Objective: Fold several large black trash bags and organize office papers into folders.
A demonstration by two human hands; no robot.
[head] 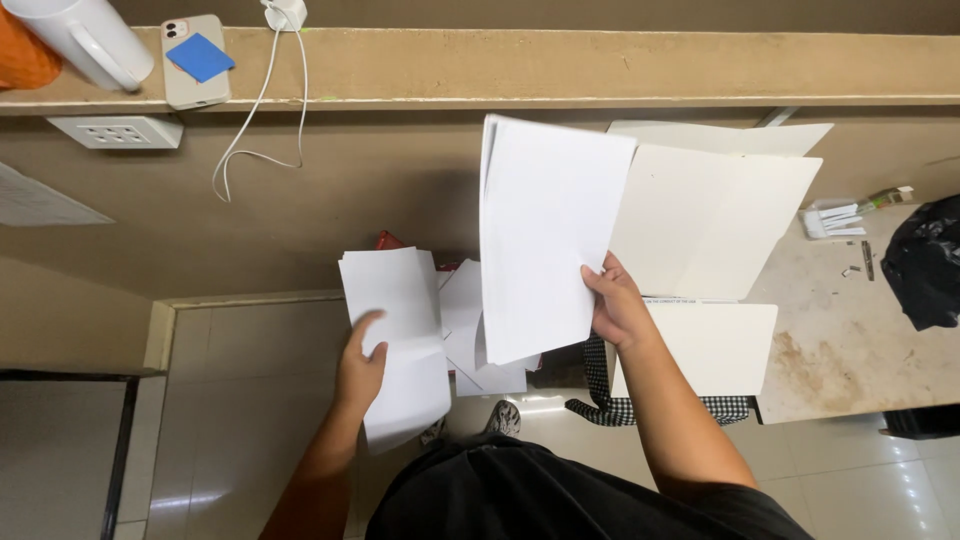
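White sheaf [545, 235] pinched by right hand [618, 305] | left hand [360, 368] grasping drooping sheets [400, 335] | risk: thin edge-grips, pages may slide to floor [240, 400]

There is a single view, from a camera on the person's head, looking steeply down past the chest and forearms at the tiled floor [250, 400]. It sits close above the hands, facing a wall ledge [600, 65] (top of frame), with a worktable [850, 340] at right.
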